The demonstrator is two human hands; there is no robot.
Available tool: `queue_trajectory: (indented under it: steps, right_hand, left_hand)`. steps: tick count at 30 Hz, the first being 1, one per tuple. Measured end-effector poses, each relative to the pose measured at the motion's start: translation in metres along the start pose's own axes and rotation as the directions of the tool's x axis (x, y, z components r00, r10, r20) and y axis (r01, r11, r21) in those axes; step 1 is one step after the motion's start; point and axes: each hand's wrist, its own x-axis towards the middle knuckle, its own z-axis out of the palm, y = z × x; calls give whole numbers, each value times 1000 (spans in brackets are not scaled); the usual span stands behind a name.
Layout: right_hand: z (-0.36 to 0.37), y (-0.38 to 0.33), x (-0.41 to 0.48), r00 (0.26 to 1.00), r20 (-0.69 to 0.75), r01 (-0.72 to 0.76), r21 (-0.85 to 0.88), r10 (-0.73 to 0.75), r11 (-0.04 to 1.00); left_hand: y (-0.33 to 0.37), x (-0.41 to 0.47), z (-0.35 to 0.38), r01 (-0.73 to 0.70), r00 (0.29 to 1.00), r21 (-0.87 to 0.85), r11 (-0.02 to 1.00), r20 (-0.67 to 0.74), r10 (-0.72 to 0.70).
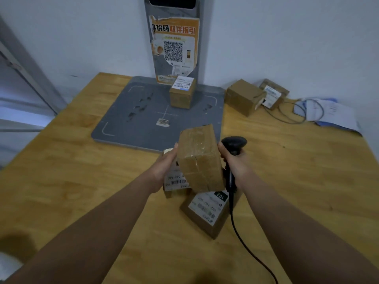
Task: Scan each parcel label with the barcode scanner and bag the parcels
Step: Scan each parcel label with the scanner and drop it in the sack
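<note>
My left hand, in the lower middle of the frame, grips a taped brown parcel by its left side and holds it tilted above the worktop; no label shows on the faces turned towards me. My right hand is wrapped round the handle of the black barcode scanner, with a fingertip touching the parcel's right side. The scanner's head sits just right of the lifted parcel, and its cable trails down to the bottom edge.

Under my hands lie two more parcels: a labelled parcel partly hidden behind my left hand, and a 102 parcel just below it, label up.

Further up, a grey platform carries a small parcel at the foot of its post, which bears an orange poster with a QR code. At the upper right, a plain box and a box with a white label touch each other, with papers beside them.
</note>
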Motion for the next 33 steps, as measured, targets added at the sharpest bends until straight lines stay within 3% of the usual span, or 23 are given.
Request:
queue_trajectory:
  steps: [3,6,10,13,15,17,20,27,30,33]
  right_hand:
    - [-18,9,-11,992,-98,75,-29,-78,997]
    - [-31,4,-29,999,-30,27,67,-25,997]
    - [-55,-4,-50,978,199,-114,250,64,961]
    - [-69,3,-59,986,163,-66,162,39,985]
    - [-77,13,-61,998,63,-23,54,20,998]
    - [-83,21,-64,999,17,-29,58,28,998]
    - [-88,36,-71,993,117,-39,138,23,990]
    - [-84,63,-78,967,234,-168,266,106,949]
    - [-93,59,-80,975,220,-89,271,29,958]
    - [-108,47,-89,958,246,115,138,-146,984]
  left_hand:
    - [-8,-13,19,-74,979,85,994,-185,89]
    - [0,-37,42,-189,973,186,964,-97,209]
    - [8,-61,61,-309,950,128,943,-7,312]
    - [12,-73,65,-273,946,284,919,-96,311]
    - [6,-75,68,-189,932,502,844,-179,315]
    - [-3,-74,73,-163,905,619,768,-216,366]
    - [-14,-69,79,-204,874,603,771,-243,421]
    - [-23,-74,79,-218,888,461,860,-271,371]
    - [-27,-84,78,-293,880,423,858,-232,415]
    - [-21,-99,70,-328,895,405,854,-157,418]
